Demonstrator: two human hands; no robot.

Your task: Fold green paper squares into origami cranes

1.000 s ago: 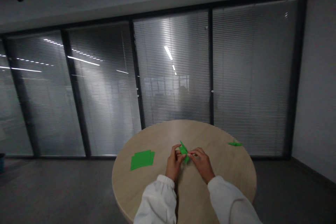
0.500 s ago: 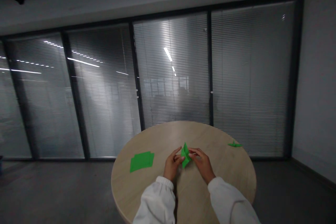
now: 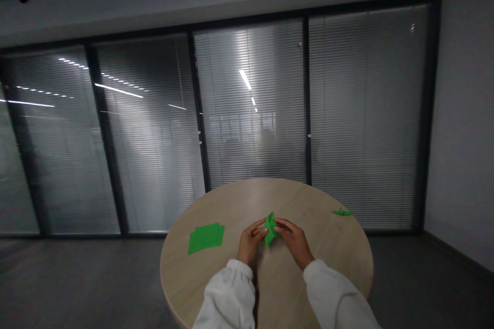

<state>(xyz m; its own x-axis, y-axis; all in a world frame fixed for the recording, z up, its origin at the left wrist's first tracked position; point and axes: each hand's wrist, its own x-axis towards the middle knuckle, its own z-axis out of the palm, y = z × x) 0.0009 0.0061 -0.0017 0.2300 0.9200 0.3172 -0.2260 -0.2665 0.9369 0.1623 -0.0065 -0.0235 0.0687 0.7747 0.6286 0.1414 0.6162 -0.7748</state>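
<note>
Both hands meet over the middle of the round wooden counter (image 3: 231, 205). The left hand (image 3: 249, 241) pinches the folded green paper (image 3: 269, 227) from its left side, fingers closed on the edge. The right hand (image 3: 295, 241) grips the same piece from the right, fingertips tight on it. The paper stands up between them, one point aimed upward, just above the counter top. White sleeves (image 3: 227, 298) run back toward the camera. Off to the left lies a flat stack of green sheets (image 3: 206, 237), well apart from the hands. Near the far right rim sits a small folded green figure (image 3: 341, 212), too small to make out. Behind, closed blinds (image 3: 250, 103) cover the glass wall.
</note>
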